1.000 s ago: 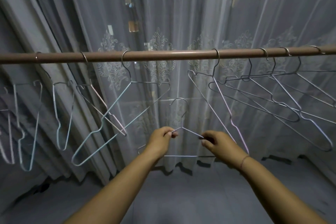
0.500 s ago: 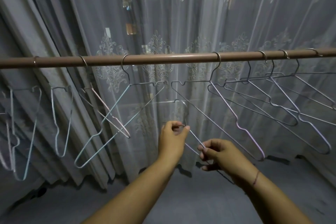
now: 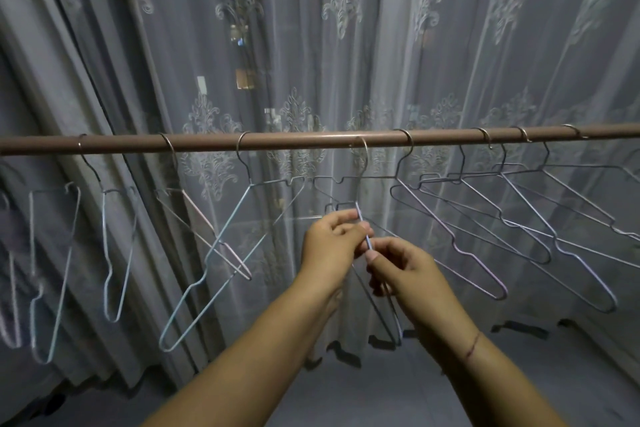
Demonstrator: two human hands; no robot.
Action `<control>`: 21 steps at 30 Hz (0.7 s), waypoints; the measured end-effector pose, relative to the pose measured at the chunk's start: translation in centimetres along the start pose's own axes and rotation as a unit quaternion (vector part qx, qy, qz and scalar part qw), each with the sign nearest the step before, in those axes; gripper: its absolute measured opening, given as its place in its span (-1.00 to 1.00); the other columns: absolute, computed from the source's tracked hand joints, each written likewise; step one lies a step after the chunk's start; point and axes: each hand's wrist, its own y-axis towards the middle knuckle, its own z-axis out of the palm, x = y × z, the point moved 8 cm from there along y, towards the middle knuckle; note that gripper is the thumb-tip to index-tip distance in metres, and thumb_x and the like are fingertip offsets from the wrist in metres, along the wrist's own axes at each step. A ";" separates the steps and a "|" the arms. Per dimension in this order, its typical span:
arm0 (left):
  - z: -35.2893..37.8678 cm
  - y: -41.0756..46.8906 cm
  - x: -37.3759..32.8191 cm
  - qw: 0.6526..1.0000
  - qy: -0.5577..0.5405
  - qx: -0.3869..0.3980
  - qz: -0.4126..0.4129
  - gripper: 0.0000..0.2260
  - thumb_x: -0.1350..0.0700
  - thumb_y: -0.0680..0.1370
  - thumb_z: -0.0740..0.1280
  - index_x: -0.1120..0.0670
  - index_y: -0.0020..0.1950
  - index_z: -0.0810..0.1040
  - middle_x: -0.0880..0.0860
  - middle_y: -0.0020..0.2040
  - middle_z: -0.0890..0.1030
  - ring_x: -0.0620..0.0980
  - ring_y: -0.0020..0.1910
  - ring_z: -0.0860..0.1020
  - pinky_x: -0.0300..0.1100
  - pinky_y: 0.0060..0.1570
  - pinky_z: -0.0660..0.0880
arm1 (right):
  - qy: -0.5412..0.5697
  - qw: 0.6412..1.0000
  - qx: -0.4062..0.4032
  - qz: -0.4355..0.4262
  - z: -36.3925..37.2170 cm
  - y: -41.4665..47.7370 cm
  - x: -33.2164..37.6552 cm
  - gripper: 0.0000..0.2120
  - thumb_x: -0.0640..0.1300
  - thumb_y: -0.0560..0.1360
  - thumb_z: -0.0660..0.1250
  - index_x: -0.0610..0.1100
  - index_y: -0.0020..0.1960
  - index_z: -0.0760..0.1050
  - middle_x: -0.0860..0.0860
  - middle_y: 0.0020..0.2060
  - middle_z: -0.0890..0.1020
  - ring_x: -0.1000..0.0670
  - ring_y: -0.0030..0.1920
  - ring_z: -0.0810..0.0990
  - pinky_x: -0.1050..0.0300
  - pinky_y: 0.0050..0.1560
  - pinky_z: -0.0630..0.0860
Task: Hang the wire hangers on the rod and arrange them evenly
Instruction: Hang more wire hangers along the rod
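Both the left hand [image 3: 332, 243] and right hand [image 3: 403, 269] pinch the held hanger [image 3: 362, 225], its long axis running from 12 to 6 o'clock, hook at the rod [image 3: 311, 141] directly at 12 o'clock, left hand nearer.

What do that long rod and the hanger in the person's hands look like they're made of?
The rod looks like a metal tube with a smooth brown coating; a soft highlight runs along its length. The hanger in the left hand and right hand looks like thin bent wire, possibly pale-coated.
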 end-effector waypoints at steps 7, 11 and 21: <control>-1.1 3.0 -3.8 0.999 0.004 -0.038 0.033 -0.79 0.39 0.51 0.25 0.27 0.12 0.50 0.10 -0.29 0.56 -0.07 -0.34 0.53 -0.41 -0.38 0.53 | -0.009 1.000 0.005 -0.017 2.3 4.3 1.7 -0.87 -0.31 0.51 0.23 -0.17 -0.12 0.54 -0.05 -0.43 0.48 0.14 -0.56 0.41 0.35 -0.52 0.35; -2.5 4.6 -3.0 0.998 0.023 -0.064 0.017 -0.76 0.39 0.51 0.25 0.35 0.17 0.49 0.11 -0.31 0.55 -0.04 -0.36 0.52 -0.41 -0.44 0.51 | 0.012 1.000 0.007 0.020 3.7 5.7 0.4 -0.88 -0.30 0.52 0.22 -0.22 -0.10 0.52 -0.05 -0.44 0.45 0.16 -0.60 0.40 0.36 -0.55 0.34; -5.3 5.1 -2.3 0.974 0.146 -0.151 0.082 -0.67 0.19 0.48 0.37 0.16 0.23 0.48 0.13 0.08 0.59 -0.05 -0.07 0.54 -0.26 -0.07 0.45 | -0.049 0.998 -0.033 0.019 3.1 6.0 -1.6 -0.90 -0.25 0.49 0.28 -0.12 -0.14 0.55 0.06 -0.34 0.55 0.14 -0.31 0.49 0.32 -0.22 0.42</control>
